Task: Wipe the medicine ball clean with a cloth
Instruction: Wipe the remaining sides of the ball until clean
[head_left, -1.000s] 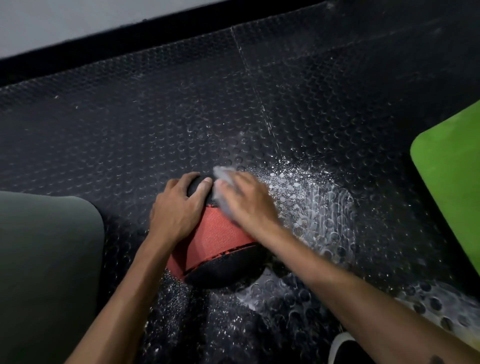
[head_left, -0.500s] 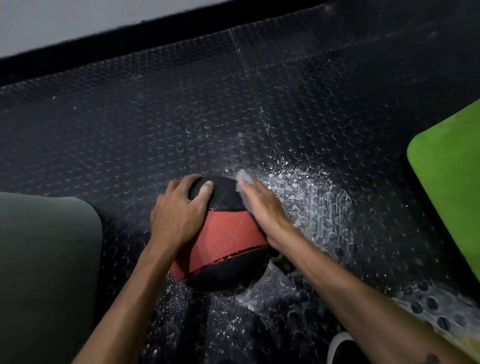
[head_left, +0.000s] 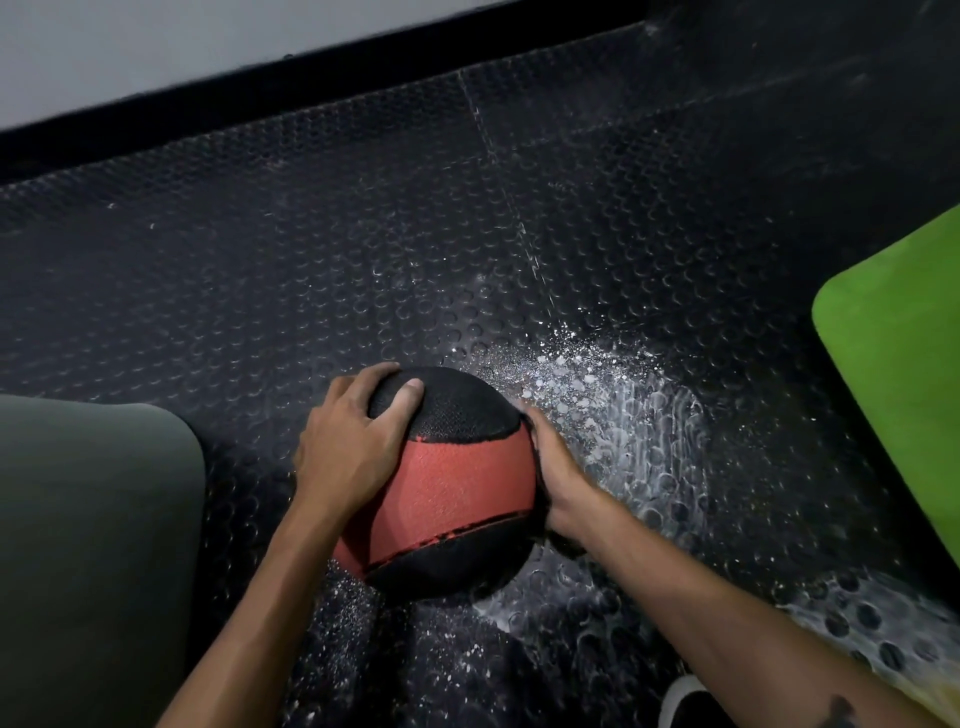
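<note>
A black and red medicine ball (head_left: 452, 478) sits on the studded black rubber floor (head_left: 311, 260). My left hand (head_left: 353, 441) grips its upper left side, fingers spread and curved over the black top. On the ball's right side lies my right hand (head_left: 561, 478), its fingers out of sight behind the curve. Only a small pale tip of the cloth (head_left: 523, 409) shows at that hand's far end; the rest is hidden between hand and ball.
White powdery residue (head_left: 613, 405) is smeared over the floor right of the ball and in front of it. A green mat (head_left: 904, 364) lies at the right edge. My grey-green trouser knee (head_left: 88, 545) fills the lower left. A shoe (head_left: 685, 701) shows at the bottom.
My right hand has slid with the cloth from the top of the ball down its right side, uncovering the black top. The left hand has kept its hold.
</note>
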